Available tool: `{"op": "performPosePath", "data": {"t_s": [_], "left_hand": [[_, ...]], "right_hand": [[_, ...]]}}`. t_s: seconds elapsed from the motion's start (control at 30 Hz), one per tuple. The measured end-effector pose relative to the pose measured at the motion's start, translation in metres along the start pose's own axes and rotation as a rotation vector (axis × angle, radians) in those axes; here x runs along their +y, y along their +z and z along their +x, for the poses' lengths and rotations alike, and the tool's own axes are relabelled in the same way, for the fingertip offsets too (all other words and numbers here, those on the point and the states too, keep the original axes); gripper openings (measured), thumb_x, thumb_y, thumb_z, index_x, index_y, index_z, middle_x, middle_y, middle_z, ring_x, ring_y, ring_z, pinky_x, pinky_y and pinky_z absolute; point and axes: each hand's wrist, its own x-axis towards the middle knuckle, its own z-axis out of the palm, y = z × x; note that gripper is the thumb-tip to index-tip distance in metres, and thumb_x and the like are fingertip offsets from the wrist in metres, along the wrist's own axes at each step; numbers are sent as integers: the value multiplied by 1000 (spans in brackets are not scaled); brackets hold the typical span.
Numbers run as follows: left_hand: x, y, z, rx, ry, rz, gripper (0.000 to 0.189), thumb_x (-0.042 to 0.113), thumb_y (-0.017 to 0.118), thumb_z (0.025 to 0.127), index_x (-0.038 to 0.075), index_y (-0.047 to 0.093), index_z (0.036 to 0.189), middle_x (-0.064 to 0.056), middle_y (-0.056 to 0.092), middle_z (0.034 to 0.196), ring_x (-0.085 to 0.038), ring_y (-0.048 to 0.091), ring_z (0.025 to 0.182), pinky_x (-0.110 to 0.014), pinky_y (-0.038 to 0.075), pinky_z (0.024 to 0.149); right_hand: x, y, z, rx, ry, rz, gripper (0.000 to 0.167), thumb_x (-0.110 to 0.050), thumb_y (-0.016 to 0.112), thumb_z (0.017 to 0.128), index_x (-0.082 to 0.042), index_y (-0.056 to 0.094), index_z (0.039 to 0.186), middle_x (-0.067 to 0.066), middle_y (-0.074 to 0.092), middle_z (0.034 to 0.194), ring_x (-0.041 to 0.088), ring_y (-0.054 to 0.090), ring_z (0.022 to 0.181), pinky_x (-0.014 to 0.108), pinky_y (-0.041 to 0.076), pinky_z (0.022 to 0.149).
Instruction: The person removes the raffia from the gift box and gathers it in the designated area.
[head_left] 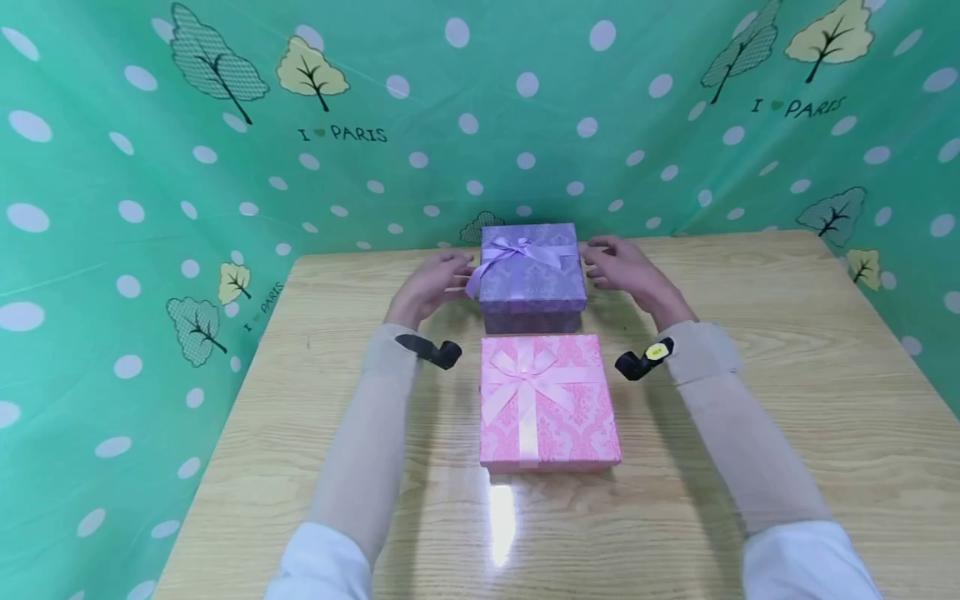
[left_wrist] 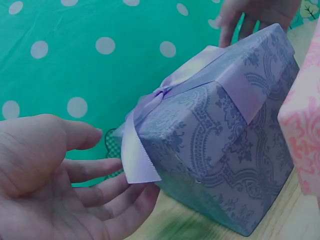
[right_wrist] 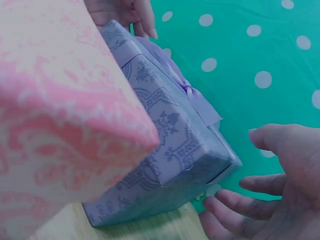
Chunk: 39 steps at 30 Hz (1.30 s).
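Observation:
A purple patterned gift box (head_left: 532, 279) with a lilac ribbon bow stands at the back of the table, its lid on. On its left side is my left hand (head_left: 433, 287), fingers spread loosely, with the fingertips right at the box and the hanging ribbon tail (left_wrist: 138, 159). My right hand (head_left: 628, 273) is at the opposite side, fingers loosely bent and apart, its fingertips close to the box's edge. In front of the purple box sits a pink patterned gift box (head_left: 577, 425) with a pink bow, between my forearms; neither hand touches it.
The wooden table (head_left: 787, 358) meets a green polka-dot cloth (head_left: 525, 125) right behind the purple box. A black wrist-camera mount (head_left: 447, 355) juts inward from my left wrist, another black mount (head_left: 633, 365) from my right, on either side of the pink box.

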Motion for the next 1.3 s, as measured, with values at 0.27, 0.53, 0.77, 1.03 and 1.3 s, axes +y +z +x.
{"op": "performPosePath", "data": {"t_s": [0.27,0.53,0.77,1.03,1.3], "left_hand": [[-9,7,7,-37,-17,-34,37,20,53,99,0,51,129,-6,57,103,-19,57,95,-41,47,101],[-11,11,9,-37,-29,-45,41,22,57,97,0,50,131,-4,59,98,-18,58,92,-40,47,100],[-4,11,6,-43,-4,-60,46,24,58,96,3,48,136,-10,59,112,-23,57,106,-42,46,103],[16,11,-4,-28,74,-108,47,22,57,97,3,43,137,-10,55,115,-23,55,105,-40,45,103],[44,8,-23,10,184,-68,46,15,57,96,-2,45,137,-8,55,112,-15,55,94,-34,49,94]], "right_hand": [[12,5,10,-52,51,125,56,-30,46,100,1,30,144,17,45,131,29,49,115,46,45,103],[12,5,9,-55,70,153,50,-27,49,100,5,41,138,4,55,108,19,55,101,29,52,86],[5,2,6,-37,56,159,55,-30,51,98,3,38,141,6,52,115,19,54,104,26,53,83],[-15,-4,-1,-3,1,171,60,-35,54,97,1,36,142,5,51,118,20,53,110,35,49,99],[-40,-8,-11,37,-92,190,65,-35,60,94,2,38,142,12,48,134,22,53,117,38,42,107]]}}
